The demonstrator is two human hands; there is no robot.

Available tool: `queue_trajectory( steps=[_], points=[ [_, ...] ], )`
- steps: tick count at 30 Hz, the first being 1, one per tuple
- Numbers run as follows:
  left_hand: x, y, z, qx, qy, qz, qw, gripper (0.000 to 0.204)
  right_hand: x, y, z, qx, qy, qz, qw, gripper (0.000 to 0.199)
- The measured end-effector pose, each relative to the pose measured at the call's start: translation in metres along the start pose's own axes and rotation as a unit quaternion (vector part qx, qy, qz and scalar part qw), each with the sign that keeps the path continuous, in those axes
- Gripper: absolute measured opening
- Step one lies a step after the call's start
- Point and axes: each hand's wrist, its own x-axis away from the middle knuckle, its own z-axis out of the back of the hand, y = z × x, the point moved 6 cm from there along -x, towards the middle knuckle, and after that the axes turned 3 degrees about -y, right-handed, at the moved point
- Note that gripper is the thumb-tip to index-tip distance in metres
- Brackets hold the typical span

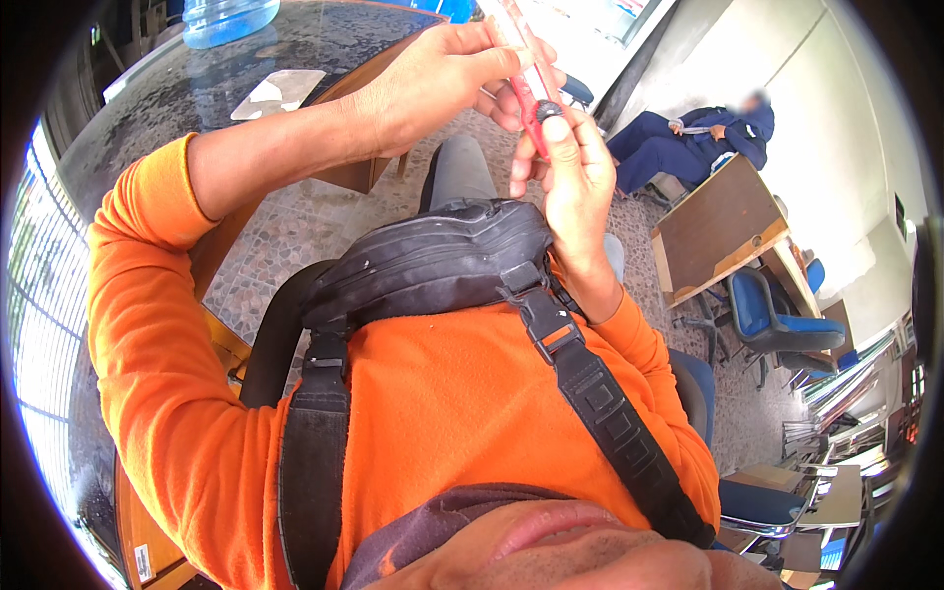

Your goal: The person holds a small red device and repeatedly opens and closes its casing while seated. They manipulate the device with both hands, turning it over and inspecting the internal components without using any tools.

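Observation:
Up near the top middle, a slim red utility knife (528, 104) with a dark round knob is held between my two hands, slanting upward. Its upper end looks pale in the bright light and runs to the frame's top edge. My left hand (428, 84) pinches the upper part between thumb and fingers. Lower down, my right hand (576, 187) grips it, with the thumb just below the knob. Whether a blade is out cannot be made out. Beneath the hands, a black waist bag (433, 256) lies across my front.
On the left is a dark, dusty tabletop (324, 44) with a blue water jug (228, 22) and some white paper (280, 93). Someone in dark blue (688, 147) sits at the far right. Closer stand a brown desk (723, 231) and a blue chair (772, 310).

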Motion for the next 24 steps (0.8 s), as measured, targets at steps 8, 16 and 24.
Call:
queue_trajectory(
  steps=[8, 16, 24],
  points=[
    [0.004, -0.016, -0.001, 0.112, -0.013, 0.066, 0.991, 0.027, 0.004, -0.008, 0.013, 0.016, 0.063, 0.059, 0.996, 0.032],
    [0.0, -0.02, 0.008, 0.044, -0.016, 0.021, 0.999, 0.035, 0.002, 0.009, 0.009, -0.041, -0.021, -0.075, 0.996, 0.037],
    [-0.002, -0.017, 0.007, -0.092, -0.011, 0.008, 0.996, 0.039, 0.005, 0.017, -0.003, -0.045, -0.097, -0.148, 0.983, 0.035]
  ],
)
